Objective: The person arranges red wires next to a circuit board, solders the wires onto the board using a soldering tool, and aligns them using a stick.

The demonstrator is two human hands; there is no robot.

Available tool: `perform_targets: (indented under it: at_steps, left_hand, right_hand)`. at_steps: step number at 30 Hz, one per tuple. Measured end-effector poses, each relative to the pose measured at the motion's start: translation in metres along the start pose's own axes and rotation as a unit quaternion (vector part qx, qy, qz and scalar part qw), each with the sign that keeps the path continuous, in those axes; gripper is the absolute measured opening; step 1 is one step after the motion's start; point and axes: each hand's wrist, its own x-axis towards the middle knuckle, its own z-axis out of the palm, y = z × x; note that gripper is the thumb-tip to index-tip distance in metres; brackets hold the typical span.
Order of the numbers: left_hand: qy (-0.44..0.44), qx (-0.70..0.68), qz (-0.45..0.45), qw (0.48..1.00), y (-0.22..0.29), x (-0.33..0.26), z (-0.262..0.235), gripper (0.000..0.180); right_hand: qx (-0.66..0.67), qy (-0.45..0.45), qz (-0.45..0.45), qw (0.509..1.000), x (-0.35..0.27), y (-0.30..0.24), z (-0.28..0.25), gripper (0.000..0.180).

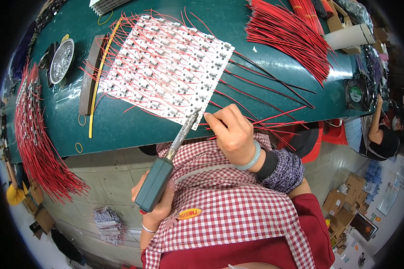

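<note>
My left hand (153,197) is wrapped round the dark green handle of a soldering iron (180,140). Its tip meets the near right corner of a white panel of small circuit boards (166,67). Just right of that tip, my right hand (232,134) is closed in a pinch at the panel's edge, on a thin wire that the fingers mostly hide. Red wires cover much of the panel, and several red and black wires (265,96) stretch from its right edge across the green table (116,130).
A thick bundle of red wires (287,40) lies at the far right beside a white roll (351,36) and a black fan (357,94). Left of the panel are a dark bar (91,76), a yellow strip (101,74) and a metal bowl (62,61). Wired boards (33,116) hang over the left edge.
</note>
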Motion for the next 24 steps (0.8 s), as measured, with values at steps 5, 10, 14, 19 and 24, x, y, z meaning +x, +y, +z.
perform_targets:
  at_steps: [5,10,14,19,24]
  left_hand:
    - [0.009,-0.003,-0.021,1.0,0.002,-0.002,-0.001,0.024]
    - [0.006,-0.017,-0.077,0.997,-0.002,-0.018,-0.012,0.033]
    - [-0.021,-0.024,-0.083,0.996,-0.001,-0.02,-0.016,0.043]
    - [-0.009,-0.013,-0.097,0.995,-0.002,-0.025,-0.015,0.043]
    - [0.05,0.04,-0.021,0.998,0.0,-0.013,-0.006,0.025]
  right_hand:
    - [0.043,0.034,-0.008,0.998,-0.002,0.007,0.003,0.034]
    - [0.123,0.048,0.03,0.991,-0.012,0.002,-0.006,0.052]
    - [0.101,0.04,0.053,0.993,-0.006,-0.003,0.001,0.059]
    - [0.086,0.031,0.001,0.996,-0.007,0.0,0.002,0.055]
    - [0.097,0.021,0.003,0.995,-0.011,-0.004,0.001,0.035]
